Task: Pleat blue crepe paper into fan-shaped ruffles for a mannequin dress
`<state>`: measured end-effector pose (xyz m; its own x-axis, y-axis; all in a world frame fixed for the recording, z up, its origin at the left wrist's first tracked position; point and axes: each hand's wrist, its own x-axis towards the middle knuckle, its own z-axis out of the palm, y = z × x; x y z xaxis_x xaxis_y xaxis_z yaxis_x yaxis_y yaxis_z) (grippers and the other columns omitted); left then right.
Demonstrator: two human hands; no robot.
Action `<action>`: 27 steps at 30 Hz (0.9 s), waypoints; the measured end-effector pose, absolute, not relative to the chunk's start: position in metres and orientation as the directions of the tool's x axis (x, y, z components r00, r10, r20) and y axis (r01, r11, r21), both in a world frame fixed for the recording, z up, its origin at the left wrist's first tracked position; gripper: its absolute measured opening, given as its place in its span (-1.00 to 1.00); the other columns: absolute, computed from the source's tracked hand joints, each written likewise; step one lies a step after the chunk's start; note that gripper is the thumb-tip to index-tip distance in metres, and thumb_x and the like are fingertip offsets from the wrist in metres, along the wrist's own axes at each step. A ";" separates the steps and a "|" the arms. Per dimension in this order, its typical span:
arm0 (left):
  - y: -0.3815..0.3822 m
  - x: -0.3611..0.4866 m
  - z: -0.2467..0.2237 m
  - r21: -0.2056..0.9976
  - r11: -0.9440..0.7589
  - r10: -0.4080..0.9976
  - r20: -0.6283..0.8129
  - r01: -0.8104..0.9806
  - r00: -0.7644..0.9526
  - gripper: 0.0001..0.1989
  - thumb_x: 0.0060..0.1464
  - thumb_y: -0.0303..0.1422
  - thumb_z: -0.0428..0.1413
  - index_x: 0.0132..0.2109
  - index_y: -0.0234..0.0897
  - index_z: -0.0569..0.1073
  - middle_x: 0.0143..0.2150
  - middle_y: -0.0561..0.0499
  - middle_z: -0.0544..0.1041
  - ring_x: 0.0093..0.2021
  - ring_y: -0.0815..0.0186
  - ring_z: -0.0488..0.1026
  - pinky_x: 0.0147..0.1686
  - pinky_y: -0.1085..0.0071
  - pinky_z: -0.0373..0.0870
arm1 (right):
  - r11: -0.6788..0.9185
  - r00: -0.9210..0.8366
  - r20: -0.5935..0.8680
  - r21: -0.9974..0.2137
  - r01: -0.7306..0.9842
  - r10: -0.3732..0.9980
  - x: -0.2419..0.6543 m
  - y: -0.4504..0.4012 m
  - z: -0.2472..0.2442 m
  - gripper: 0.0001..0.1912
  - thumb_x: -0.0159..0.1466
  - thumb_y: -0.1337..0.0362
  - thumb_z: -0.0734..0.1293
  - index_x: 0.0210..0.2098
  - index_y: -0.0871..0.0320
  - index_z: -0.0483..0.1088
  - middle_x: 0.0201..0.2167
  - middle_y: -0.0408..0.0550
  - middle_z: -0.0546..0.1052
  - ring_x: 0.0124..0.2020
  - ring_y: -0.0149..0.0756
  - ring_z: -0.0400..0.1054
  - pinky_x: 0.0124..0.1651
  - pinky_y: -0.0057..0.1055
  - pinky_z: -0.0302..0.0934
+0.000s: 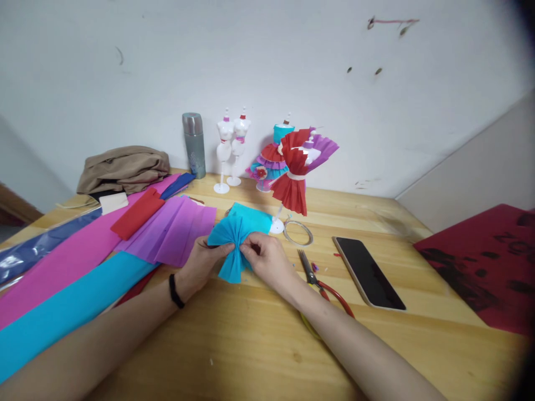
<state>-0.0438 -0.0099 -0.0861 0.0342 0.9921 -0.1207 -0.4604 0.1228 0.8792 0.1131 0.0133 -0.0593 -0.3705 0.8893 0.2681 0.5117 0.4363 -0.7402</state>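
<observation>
A pleated blue paper piece (230, 274), gathered at its middle like a bow, is pinched between both hands above the table. My left hand (204, 259) grips its left side near the gather. My right hand (267, 256) has thumb and fingertips closed on the gathered middle. Just behind lies a flat blue paper sheet (254, 218). To the right of my right hand are scissors (311, 273) with red and yellow handles. A mannequin in red and purple pleated paper (295, 192) stands behind the hands.
Coloured paper strips (83, 239) cover the left side of the wooden table (234, 351). At the back stand a flask (195, 147), two bare mannequins (224, 139) and a dressed one (273, 159). A wire coil (298, 233) and a phone (370, 273) lie right.
</observation>
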 end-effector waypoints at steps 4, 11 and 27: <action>-0.011 -0.045 -0.086 0.899 0.130 0.990 -0.137 -0.418 0.013 -0.79 -0.30 -0.37 0.41 -0.44 -0.34 0.59 -0.44 0.01 0.60 -0.45 0.31 0.49 -0.35 0.35 0.44 | 0.433 -0.392 0.245 -0.738 0.517 0.886 0.114 0.013 -0.059 -0.77 0.18 0.37 0.23 -0.61 0.13 0.21 -0.61 -0.20 0.31 -0.53 -0.40 0.17 -0.43 -0.47 -0.01; -0.008 -0.047 -0.086 0.910 0.120 0.992 -0.123 -0.396 0.016 -0.76 -0.32 -0.35 0.41 -0.43 -0.33 0.59 -0.44 0.01 0.61 -0.46 0.31 0.48 -0.37 0.36 0.45 | 0.386 -0.379 0.211 -0.790 0.477 0.901 0.114 0.013 -0.058 -0.75 0.18 0.36 0.25 -0.62 0.12 0.21 -0.64 -0.22 0.29 -0.55 -0.41 0.16 -0.44 -0.48 0.00; -0.006 -0.047 -0.086 0.903 0.101 0.994 -0.077 -0.419 0.073 -0.67 -0.27 -0.33 0.40 -0.27 -0.32 0.61 -0.36 -0.01 0.62 -0.35 0.21 0.53 -0.29 0.29 0.46 | 0.250 -0.270 0.132 -0.847 0.468 0.954 0.113 0.017 -0.062 -0.76 0.08 0.24 0.33 -0.65 0.12 0.27 -0.66 -0.18 0.37 -0.58 -0.39 0.23 -0.50 -0.46 0.05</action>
<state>-0.0470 -0.0063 -0.0858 0.0730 0.9943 -0.0775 -0.4186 0.1011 0.9025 0.1129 0.0171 -0.0624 -0.2701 0.9537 0.1322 0.4684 0.2501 -0.8474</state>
